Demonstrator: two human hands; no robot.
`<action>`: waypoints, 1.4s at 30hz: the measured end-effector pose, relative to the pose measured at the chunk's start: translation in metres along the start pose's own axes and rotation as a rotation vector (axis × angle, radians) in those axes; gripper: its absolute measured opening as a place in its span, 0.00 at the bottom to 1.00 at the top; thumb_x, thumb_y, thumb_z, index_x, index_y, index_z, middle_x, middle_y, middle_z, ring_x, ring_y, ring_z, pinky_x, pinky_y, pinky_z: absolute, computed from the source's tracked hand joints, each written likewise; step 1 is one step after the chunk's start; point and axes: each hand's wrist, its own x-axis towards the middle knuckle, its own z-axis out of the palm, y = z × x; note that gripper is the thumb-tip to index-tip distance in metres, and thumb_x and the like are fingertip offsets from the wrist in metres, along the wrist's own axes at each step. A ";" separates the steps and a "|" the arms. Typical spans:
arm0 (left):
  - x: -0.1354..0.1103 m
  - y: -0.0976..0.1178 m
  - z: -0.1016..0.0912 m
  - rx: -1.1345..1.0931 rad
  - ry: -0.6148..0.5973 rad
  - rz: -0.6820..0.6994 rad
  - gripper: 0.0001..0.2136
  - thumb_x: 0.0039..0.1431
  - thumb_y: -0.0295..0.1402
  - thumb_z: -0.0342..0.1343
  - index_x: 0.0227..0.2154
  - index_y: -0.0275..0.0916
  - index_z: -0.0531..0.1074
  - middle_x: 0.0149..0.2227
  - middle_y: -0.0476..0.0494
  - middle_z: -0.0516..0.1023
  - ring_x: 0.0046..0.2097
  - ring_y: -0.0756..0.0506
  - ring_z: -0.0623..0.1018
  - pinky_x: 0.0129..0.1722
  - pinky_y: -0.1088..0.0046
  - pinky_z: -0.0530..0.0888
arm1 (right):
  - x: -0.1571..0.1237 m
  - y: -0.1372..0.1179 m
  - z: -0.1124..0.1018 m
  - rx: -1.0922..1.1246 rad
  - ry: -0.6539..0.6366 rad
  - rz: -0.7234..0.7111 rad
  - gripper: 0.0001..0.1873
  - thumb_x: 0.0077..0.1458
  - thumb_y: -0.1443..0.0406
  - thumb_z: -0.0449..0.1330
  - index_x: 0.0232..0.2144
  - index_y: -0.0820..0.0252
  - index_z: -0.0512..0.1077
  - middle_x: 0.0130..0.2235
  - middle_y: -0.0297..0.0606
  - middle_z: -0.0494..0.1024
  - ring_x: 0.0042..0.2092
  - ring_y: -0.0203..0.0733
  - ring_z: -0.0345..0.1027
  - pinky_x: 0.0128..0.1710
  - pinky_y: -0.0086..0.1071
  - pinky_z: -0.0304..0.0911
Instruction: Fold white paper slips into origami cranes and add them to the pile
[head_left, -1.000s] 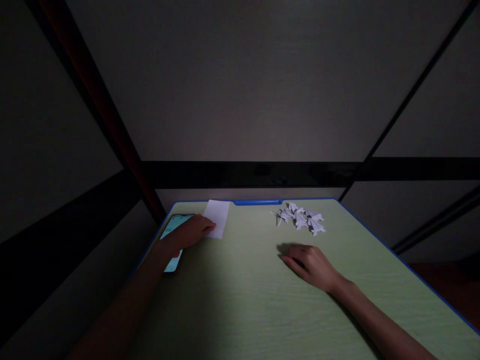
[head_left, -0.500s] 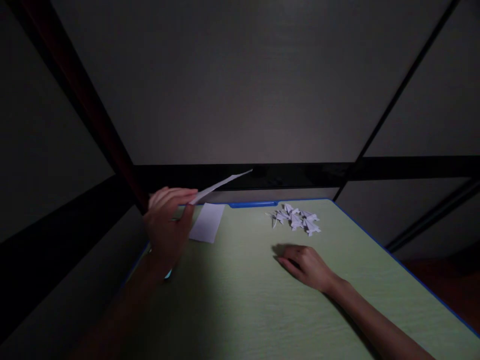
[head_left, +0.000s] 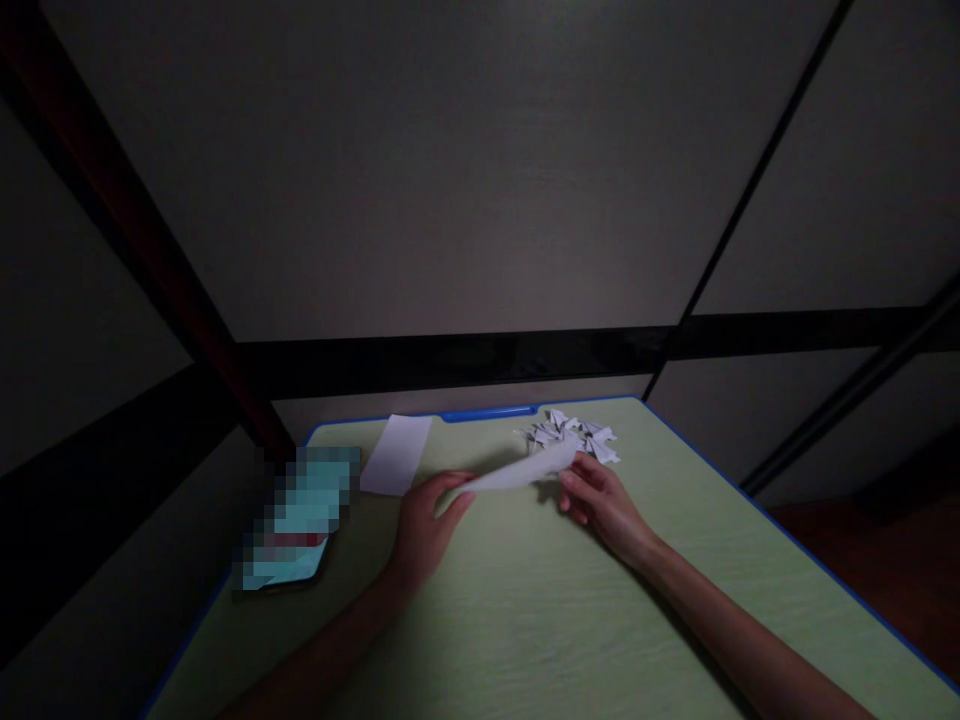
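Observation:
A sheet of white paper (head_left: 521, 473) is held slightly above the table, seen almost edge-on. My left hand (head_left: 431, 525) pinches its left end between thumb and fingers. At the sheet's right end, my right hand (head_left: 600, 497) has thumb and forefinger closed on the corner, its other fingers curled below. Just behind the paper lies a cluster of several small folded white paper pieces (head_left: 598, 440), partly hidden by the sheet. More white paper (head_left: 397, 455) lies flat at the table's back left, apart from my left hand.
The pale green table (head_left: 510, 620) has a blue edge and a blue tray-like strip (head_left: 491, 412) at the back. A phone (head_left: 307, 520) with a blurred, lit screen lies along the left side. Behind stands a grey panelled wall (head_left: 465, 180) with a dark band.
My left hand has brought the sheet from the left to the middle and lower. My right hand has lifted from the table and taken its right end. The phone has come into fuller view.

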 end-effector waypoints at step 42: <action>-0.014 -0.009 0.015 -0.756 -0.364 -0.688 0.27 0.46 0.53 0.46 0.38 0.33 0.69 0.33 0.34 0.77 0.32 0.39 0.77 0.27 0.67 0.71 | -0.013 0.002 0.012 0.540 -0.108 0.443 0.10 0.52 0.69 0.53 0.39 0.68 0.62 0.38 0.45 0.73 0.38 0.43 0.70 0.36 0.39 0.68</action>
